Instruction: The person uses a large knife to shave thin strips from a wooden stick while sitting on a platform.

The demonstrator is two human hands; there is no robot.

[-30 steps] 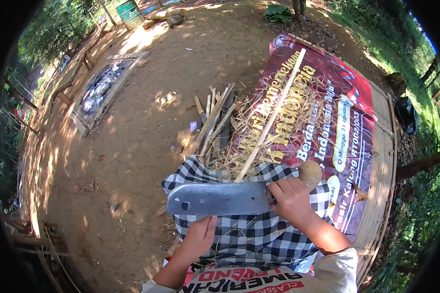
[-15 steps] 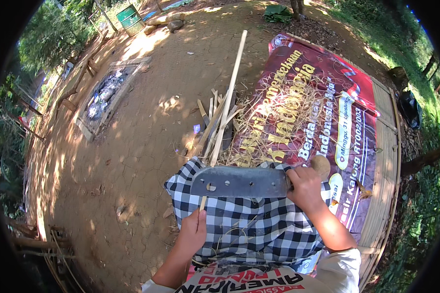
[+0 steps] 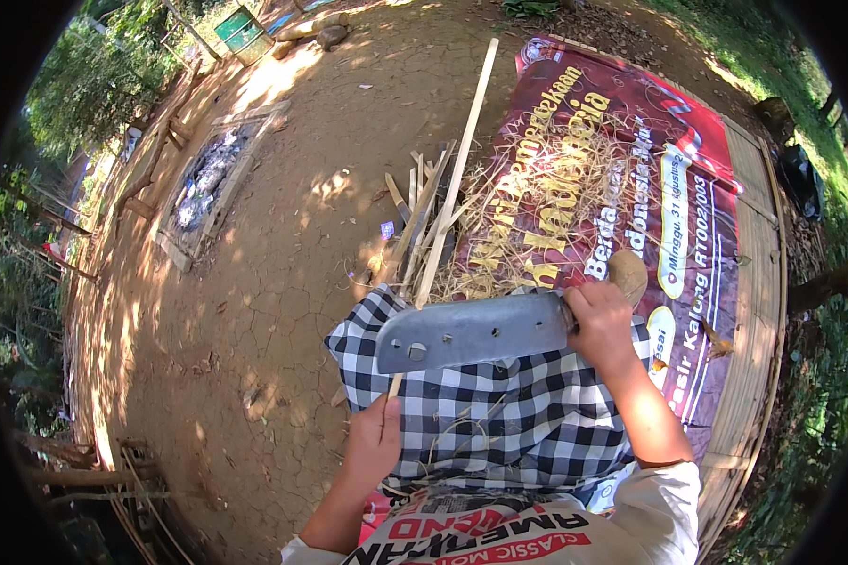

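My right hand (image 3: 601, 330) grips a broad cleaver (image 3: 471, 334) by its handle; the rounded wooden butt (image 3: 628, 275) sticks out past my fist. The dark blade, pierced with several holes, lies across a long pale bamboo strip (image 3: 457, 179). My left hand (image 3: 377, 438) is closed on the strip's near end, just below the blade tip. From there the strip runs under the blade and far out ahead. A black-and-white checked cloth (image 3: 509, 414) covers my lap beneath both hands. Where the edge meets the strip is hidden by the blade.
More split bamboo pieces (image 3: 415, 221) lie in a pile ahead. Curly shavings (image 3: 537, 198) litter a dark red printed banner (image 3: 716, 311) spread over a bamboo platform (image 3: 758, 282). At far left are a framed ash pit (image 3: 207, 179) and a green drum (image 3: 243, 36).
The cleaver has gone from nearly level to tilted, its handle end farther away than its tip. My right hand has moved slightly forward. My left hand keeps hold of the strip.
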